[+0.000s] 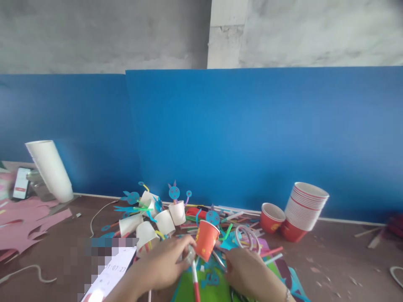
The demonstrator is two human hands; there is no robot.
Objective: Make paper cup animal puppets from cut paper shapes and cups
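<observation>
My left hand [171, 258] is closed around a small clear, shiny roll that looks like tape [189, 255]. Just beside it stands a tilted orange-red paper cup [207, 240] with a blue paper animal face [213, 217] above its rim. A red-and-white straw [195, 282] lies below my left fingers. The fingers of my right hand [250, 270] are curled over scissors; a silver blade [219, 261] shows by the thumb and dark handles below the palm. Green paper [201, 289] with a blue cut-out [211, 279] lies between my hands.
White cups [165, 222] with blue paper figures crowd the left middle. At right stand a cup stack [305, 209] and a red cup [272, 218]. Pale rings [248, 239] and straws lie near my right hand. A phone [110, 272], pink paper [28, 222] and tall white cups [50, 172] are left.
</observation>
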